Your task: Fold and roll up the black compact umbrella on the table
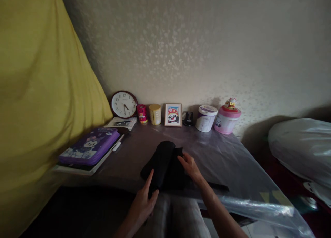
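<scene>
A black fabric bundle (161, 162) lies near the front edge of the table, with a thick rolled part on the left and a flatter flap (176, 174) on the right. My left hand (144, 200) is at its lower left end, thumb and index finger on either side of the fabric; the other fingers are mostly hidden. At the flap's upper right edge, my right hand (190, 165) pinches the cloth between thumb and fingers. A dark flat strip (217, 186) sticks out to the right behind my right forearm. What the bundle is exactly, I cannot tell.
A purple case (90, 146) rests on a flat white-edged item at left, near a yellow curtain (51, 76). Along the wall stand a clock (124, 104), tins, a framed panda picture (173, 115), a white tub (206, 119) and a pink tub (227, 121). A plastic-wrapped bundle (302, 145) is at right.
</scene>
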Tool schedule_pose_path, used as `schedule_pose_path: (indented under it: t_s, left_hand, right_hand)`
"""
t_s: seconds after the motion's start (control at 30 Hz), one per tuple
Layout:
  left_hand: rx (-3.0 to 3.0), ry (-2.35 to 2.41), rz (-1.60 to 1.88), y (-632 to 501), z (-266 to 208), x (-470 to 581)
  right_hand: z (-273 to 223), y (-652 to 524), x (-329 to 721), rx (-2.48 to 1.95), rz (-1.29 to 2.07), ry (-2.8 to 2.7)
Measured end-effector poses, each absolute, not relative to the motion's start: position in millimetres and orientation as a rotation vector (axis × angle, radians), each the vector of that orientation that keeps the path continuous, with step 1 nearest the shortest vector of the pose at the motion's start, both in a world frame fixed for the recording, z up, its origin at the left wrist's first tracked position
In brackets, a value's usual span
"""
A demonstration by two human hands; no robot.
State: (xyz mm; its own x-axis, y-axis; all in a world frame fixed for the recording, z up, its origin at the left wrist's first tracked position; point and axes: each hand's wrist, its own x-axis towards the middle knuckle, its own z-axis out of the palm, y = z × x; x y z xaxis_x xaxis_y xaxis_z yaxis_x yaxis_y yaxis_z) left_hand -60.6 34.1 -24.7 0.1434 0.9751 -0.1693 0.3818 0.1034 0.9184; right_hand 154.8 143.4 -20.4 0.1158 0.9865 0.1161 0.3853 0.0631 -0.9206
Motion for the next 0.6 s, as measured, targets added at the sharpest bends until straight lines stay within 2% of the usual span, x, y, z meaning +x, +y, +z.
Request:
schedule_pose_path:
  t_s: [0.37,0.6]
  left_hand:
    - [1.637,1.455,0.841,40.6,-35.3,-63.1]
    - [1.657,1.434,0.830,38.5,-35.4,-63.4]
  right_hand:
    - [-10.1,160.3,125.4,-1.443,1.004,-1.326]
    - [-13.1,168.7,107.4,-1.452,0.980,-1.303]
